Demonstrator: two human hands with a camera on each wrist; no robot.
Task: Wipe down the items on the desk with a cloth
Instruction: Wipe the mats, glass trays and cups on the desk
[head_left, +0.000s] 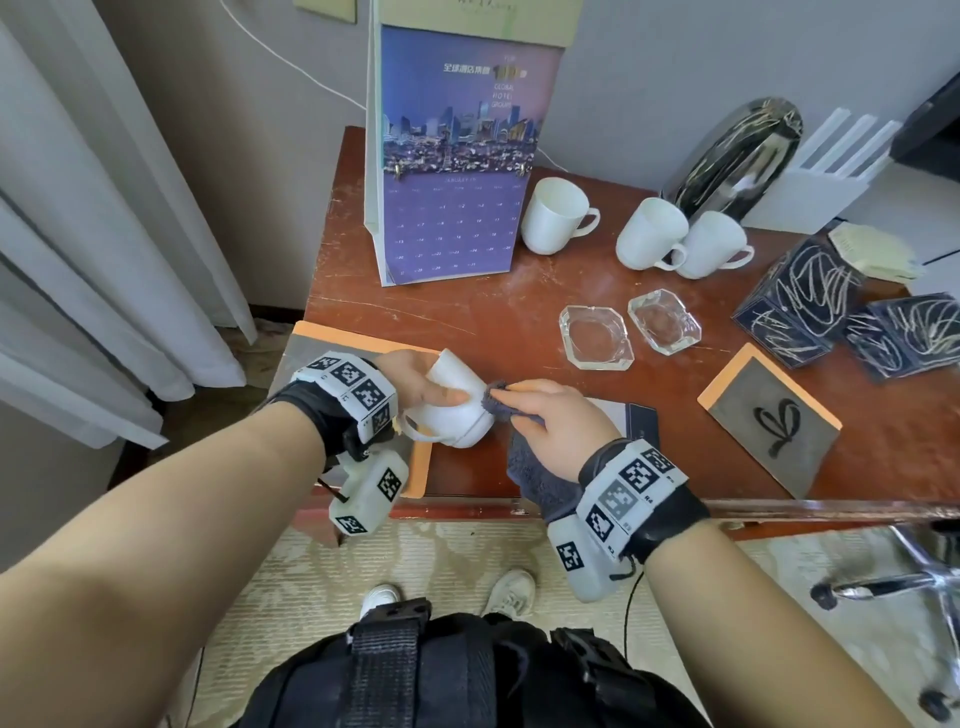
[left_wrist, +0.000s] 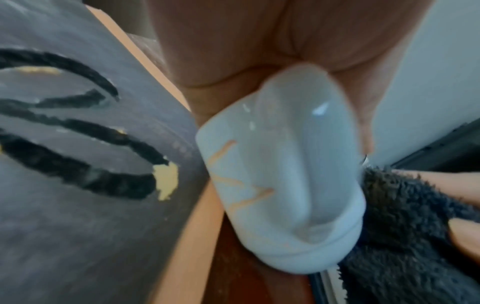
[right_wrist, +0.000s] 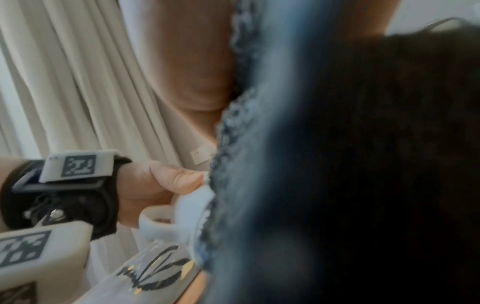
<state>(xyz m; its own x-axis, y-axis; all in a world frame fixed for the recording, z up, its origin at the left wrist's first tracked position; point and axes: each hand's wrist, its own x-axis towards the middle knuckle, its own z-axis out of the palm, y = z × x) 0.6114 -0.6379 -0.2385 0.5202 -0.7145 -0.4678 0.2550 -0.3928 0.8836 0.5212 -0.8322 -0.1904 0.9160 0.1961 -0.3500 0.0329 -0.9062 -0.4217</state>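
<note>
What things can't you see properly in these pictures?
- Inside of the held cup: head view, it lies sideways and the left hand covers its mouth.
- Right hand fingers: right wrist view, the blurred dark cloth fills the frame.
- Calendar dates: head view, too small to read.
- Chair: head view, cut off by the right edge.

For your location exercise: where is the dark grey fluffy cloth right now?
In the head view, the dark grey fluffy cloth sits near the desk's front edge, held in the right hand and pressed against the base of the white ceramic cup gripped by the left hand.
</note>
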